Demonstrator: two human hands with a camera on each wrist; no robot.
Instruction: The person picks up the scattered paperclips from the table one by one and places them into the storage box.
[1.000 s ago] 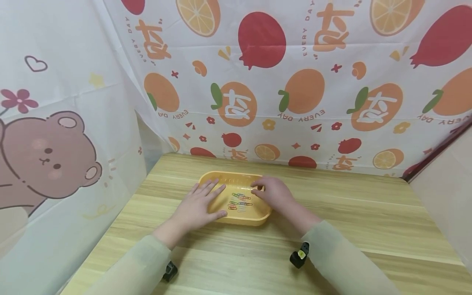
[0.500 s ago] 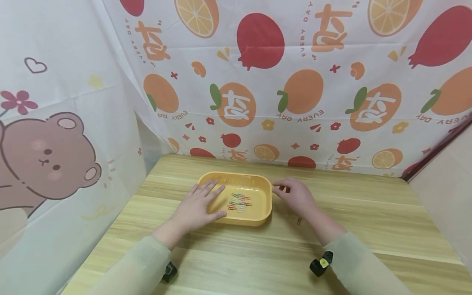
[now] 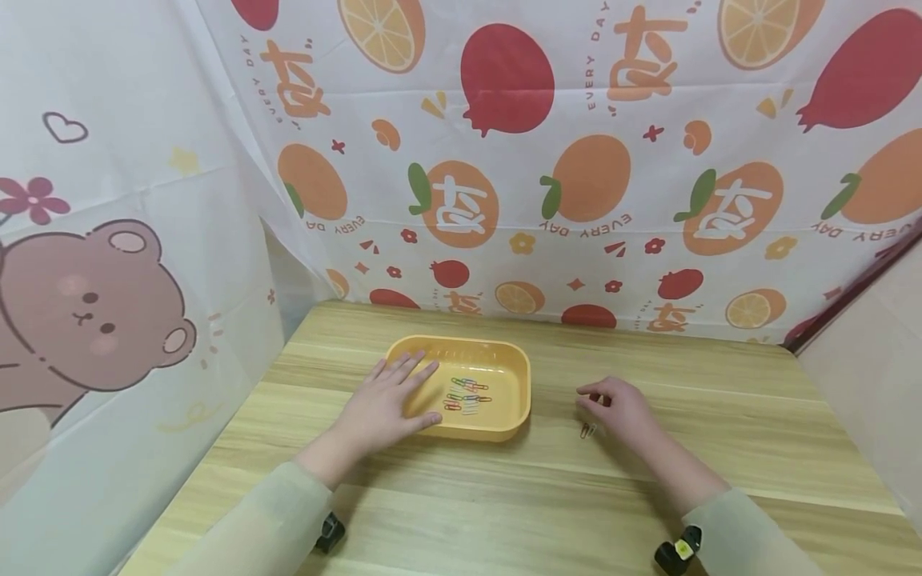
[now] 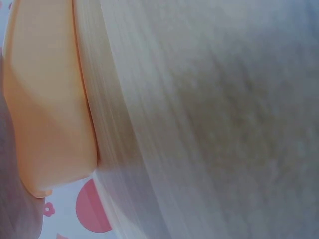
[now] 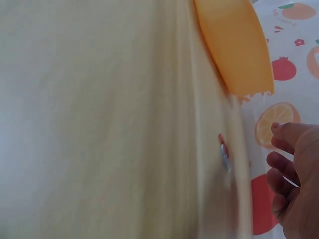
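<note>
My left hand (image 3: 378,406) rests on the left side of a yellow plastic tray (image 3: 524,392), its fingers spread over the rim and into the inside. Several coloured paper clips (image 3: 468,395) lie in a loose group on the tray's floor. To the right of the tray, my right hand (image 3: 625,410) hovers over the table with loosely bent fingers and nothing seen between them. Just below its fingertips lie a red paper clip (image 3: 584,431) and a pale paper clip (image 3: 593,430). The right wrist view has this hand (image 5: 299,172) apart from both clips.
A wood-grain table (image 3: 461,496) carries the tray. Behind it hangs a white fruit-print curtain (image 3: 504,200), and a bear-print curtain (image 3: 230,264) hangs at the left. A pale panel (image 3: 871,384) borders the right side.
My right hand has moved from inside the tray, out past its right rim, to beside the two paper clips on the table. The left hand has stayed on the tray.
</note>
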